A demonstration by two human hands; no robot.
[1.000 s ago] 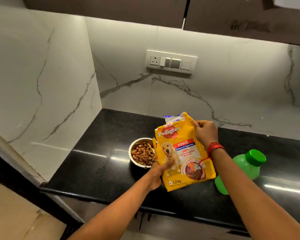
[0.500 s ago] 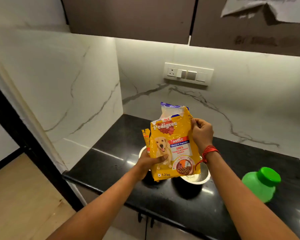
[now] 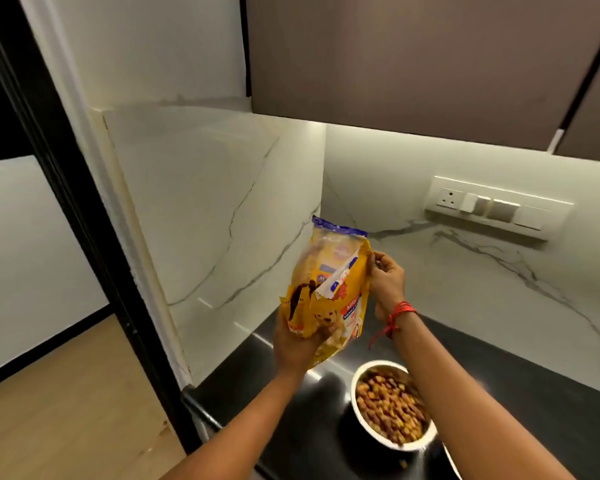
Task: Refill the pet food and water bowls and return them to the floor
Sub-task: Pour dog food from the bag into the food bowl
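Note:
A yellow dog food bag (image 3: 329,289) is held upright in the air above the left end of the black counter (image 3: 520,417). My left hand (image 3: 293,344) grips its lower left corner from below. My right hand (image 3: 387,282) pinches its upper right edge near the top. A white bowl (image 3: 392,407) full of brown kibble stands on the counter below and to the right of the bag, partly hidden by my right forearm. No water bowl shows.
White marble walls close the corner behind and left of the counter. A switch plate (image 3: 496,207) sits on the back wall. Brown upper cabinets (image 3: 413,60) hang overhead. A black door frame (image 3: 70,188) and wooden floor (image 3: 59,410) lie to the left.
The bag has been lifted and swung left toward the corner, turning its face away. The view has turned left, so the green bottle has dropped out of sight and the bowl now sits lower right.

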